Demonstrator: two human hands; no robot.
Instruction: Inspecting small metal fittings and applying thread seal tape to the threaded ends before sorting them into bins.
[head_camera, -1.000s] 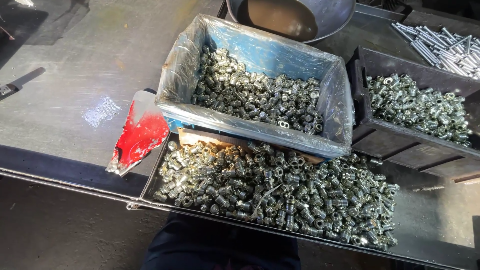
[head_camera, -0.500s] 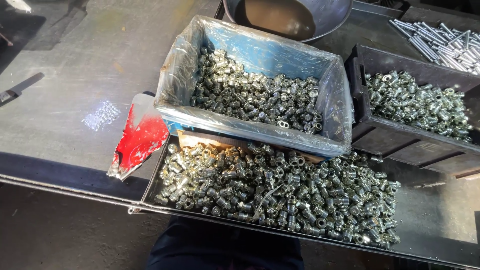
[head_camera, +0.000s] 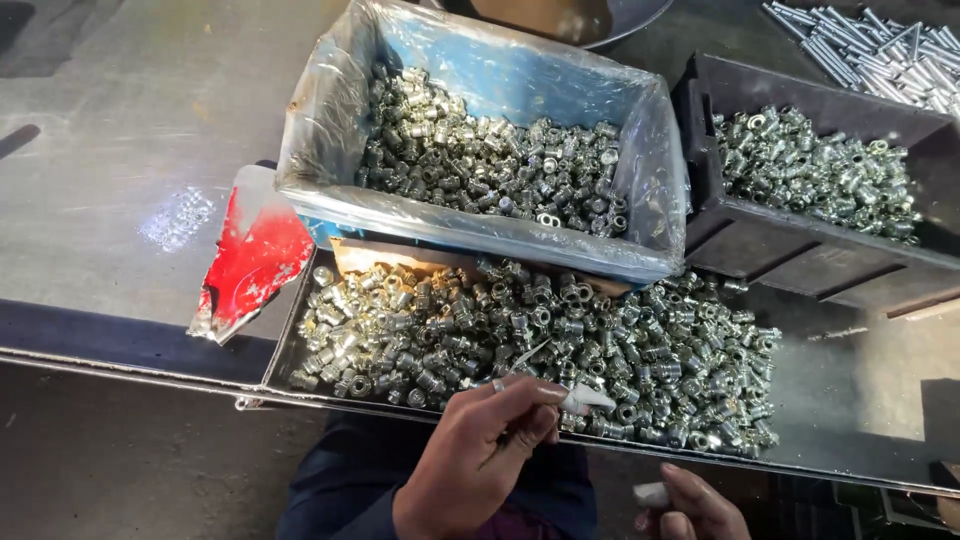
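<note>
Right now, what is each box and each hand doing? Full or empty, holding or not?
Blue box: lined with plastic, partly full of metal nuts.
Black bin: holds nuts, not brimming.
Flat tray: nuts heaped, right end bare.
Left hand: pinching a thin tool.
Right hand: low, holding nothing clear.

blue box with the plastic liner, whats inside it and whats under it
Inside the blue box, a heap of small silvery metal fittings lies on a clear plastic liner. The box's front edge overhangs the dark tray of similar fittings; what is beneath it is covered.
</note>
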